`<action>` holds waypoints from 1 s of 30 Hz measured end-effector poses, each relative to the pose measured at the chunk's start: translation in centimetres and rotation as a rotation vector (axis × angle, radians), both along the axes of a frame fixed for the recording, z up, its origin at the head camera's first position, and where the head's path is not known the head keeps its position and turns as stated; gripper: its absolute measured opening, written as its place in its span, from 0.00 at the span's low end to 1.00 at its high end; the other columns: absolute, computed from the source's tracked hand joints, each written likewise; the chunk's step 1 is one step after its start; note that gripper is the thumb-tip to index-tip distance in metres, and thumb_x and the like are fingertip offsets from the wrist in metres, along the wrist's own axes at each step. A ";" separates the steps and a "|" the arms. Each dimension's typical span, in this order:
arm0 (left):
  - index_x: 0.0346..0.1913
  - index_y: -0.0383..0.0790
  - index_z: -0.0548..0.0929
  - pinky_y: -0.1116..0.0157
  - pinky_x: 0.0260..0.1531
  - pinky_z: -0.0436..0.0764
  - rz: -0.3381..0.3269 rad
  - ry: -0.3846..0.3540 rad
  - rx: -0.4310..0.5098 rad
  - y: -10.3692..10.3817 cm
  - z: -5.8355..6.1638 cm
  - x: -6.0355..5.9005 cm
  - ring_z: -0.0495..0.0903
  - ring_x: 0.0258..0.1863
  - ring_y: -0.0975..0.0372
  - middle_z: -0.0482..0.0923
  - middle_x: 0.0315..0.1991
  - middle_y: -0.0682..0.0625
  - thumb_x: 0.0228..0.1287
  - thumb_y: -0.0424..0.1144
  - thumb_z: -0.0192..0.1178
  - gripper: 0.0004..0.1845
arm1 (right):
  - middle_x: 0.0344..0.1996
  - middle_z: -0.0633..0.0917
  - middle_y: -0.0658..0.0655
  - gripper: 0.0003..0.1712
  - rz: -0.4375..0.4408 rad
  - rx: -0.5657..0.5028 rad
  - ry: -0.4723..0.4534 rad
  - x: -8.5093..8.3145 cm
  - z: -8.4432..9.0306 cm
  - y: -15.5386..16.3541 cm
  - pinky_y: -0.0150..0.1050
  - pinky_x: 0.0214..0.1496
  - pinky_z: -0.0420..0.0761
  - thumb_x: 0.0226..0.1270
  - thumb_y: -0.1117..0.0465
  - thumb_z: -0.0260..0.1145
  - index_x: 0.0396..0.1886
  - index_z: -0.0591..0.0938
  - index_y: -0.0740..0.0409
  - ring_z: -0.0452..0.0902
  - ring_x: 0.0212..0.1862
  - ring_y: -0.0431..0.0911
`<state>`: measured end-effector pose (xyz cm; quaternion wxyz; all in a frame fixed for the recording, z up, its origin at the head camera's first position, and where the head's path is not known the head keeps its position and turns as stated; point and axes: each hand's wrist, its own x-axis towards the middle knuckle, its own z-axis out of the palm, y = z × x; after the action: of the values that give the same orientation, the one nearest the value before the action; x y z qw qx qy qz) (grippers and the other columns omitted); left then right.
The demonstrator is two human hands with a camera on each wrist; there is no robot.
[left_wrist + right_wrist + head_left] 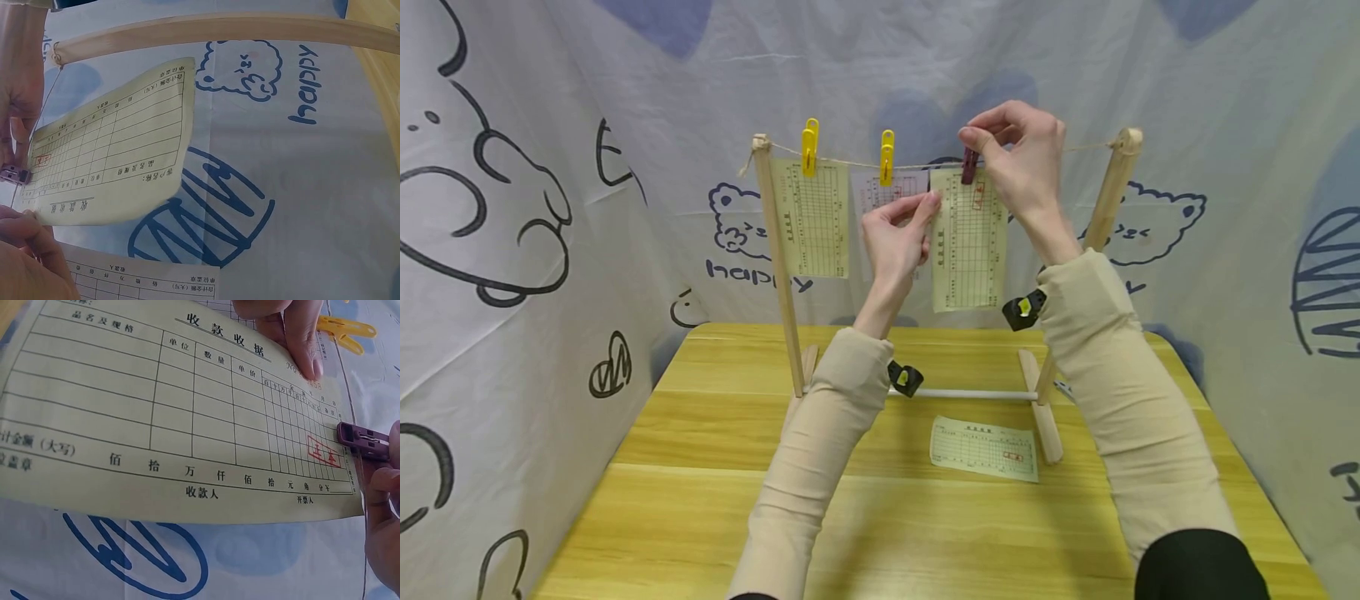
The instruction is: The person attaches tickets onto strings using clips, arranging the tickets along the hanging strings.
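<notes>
Head view: the right hand (1018,167) pinches a dark red clothespin (970,166) on the string (857,163) of a small wooden rack (775,250), at the top edge of a yellowish receipt (968,242). The left hand (897,233) pinches that receipt's upper left corner between thumb and fingertips. The right hand hides the pin's upper part. Two yellow pins (808,147) hold two more slips; the middle slip is partly covered by the left hand. Another receipt (984,448) lies flat on the counter (700,467).

Left wrist view: the receipt (112,162) hangs curved, the dark pin (15,174) at its edge; the left hand (28,262) is cut off at the corner, its grip hard to read.

Right wrist view: only here the printed grid and red stamp on the receipt (175,419) are legible. The pin (365,440) bites the edge, the right hand (381,519) mostly out of frame, the left fingertips (303,344) on the paper.
</notes>
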<state>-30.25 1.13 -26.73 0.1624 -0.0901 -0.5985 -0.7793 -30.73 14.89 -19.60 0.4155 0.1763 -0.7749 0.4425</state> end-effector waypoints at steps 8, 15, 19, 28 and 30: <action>0.44 0.30 0.89 0.76 0.06 0.63 0.007 -0.001 -0.001 0.0 0.0 0.0 0.66 0.05 0.70 0.89 0.34 0.40 0.65 0.38 0.69 0.13 | 0.34 0.89 0.62 0.13 0.001 0.023 -0.001 -0.1 -0.1 0.2 0.23 0.38 0.72 0.65 0.58 0.74 0.38 0.89 0.65 0.71 0.27 0.22; 0.44 0.30 0.89 0.75 0.06 0.63 0.017 -0.002 -0.002 0.1 0.0 0.0 0.66 0.05 0.70 0.89 0.34 0.39 0.64 0.38 0.69 0.13 | 0.36 0.89 0.62 0.14 0.006 0.042 -0.029 -0.1 -0.2 0.4 0.23 0.40 0.74 0.66 0.56 0.73 0.40 0.89 0.64 0.72 0.28 0.23; 0.44 0.30 0.89 0.76 0.06 0.63 0.019 -0.007 -0.001 0.1 0.0 -0.1 0.66 0.05 0.70 0.88 0.34 0.38 0.64 0.38 0.70 0.13 | 0.38 0.89 0.63 0.14 0.012 0.055 -0.037 -0.1 -0.2 0.5 0.24 0.42 0.75 0.66 0.56 0.73 0.41 0.89 0.64 0.72 0.29 0.22; 0.44 0.31 0.89 0.76 0.07 0.63 0.020 -0.010 -0.003 0.0 0.0 -0.1 0.66 0.05 0.70 0.88 0.33 0.39 0.64 0.39 0.70 0.13 | 0.39 0.89 0.65 0.14 0.029 0.078 -0.040 -0.1 -0.2 0.6 0.23 0.45 0.76 0.66 0.57 0.72 0.43 0.89 0.65 0.72 0.30 0.22; 0.44 0.31 0.89 0.76 0.07 0.64 0.020 -0.010 -0.004 0.0 0.0 -0.1 0.67 0.05 0.70 0.88 0.32 0.41 0.64 0.39 0.70 0.13 | 0.39 0.89 0.65 0.14 0.029 0.085 -0.046 -0.1 -0.2 0.6 0.23 0.46 0.77 0.66 0.57 0.72 0.43 0.89 0.65 0.72 0.30 0.22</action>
<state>-30.32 1.16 -26.75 0.1669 -0.0807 -0.6018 -0.7769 -30.83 15.54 -19.81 0.3833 0.1950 -0.7995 0.4193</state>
